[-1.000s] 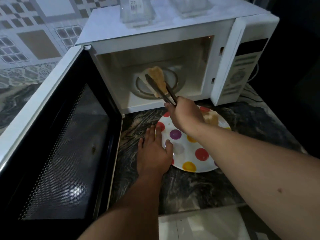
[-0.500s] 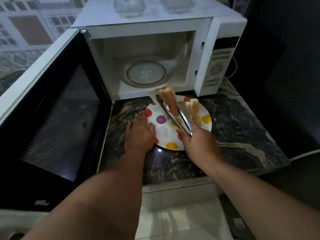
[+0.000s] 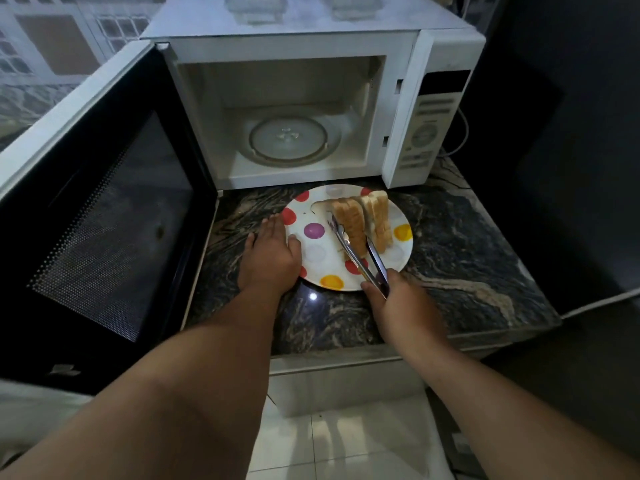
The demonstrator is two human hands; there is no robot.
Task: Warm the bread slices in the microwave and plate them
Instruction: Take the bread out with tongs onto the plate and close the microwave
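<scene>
Right hand (image 3: 398, 299) gripping tongs (image 3: 360, 254) (left hand (image 3: 270, 258) flat)

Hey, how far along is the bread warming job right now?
Nearly done. The microwave stands open with a bare turntable, and one bread slice is already on the plate. In hand: the right hand grips tongs clamped on a second slice over the plate, while the left hand rests on the plate's edge. Left: release that slice.
</scene>
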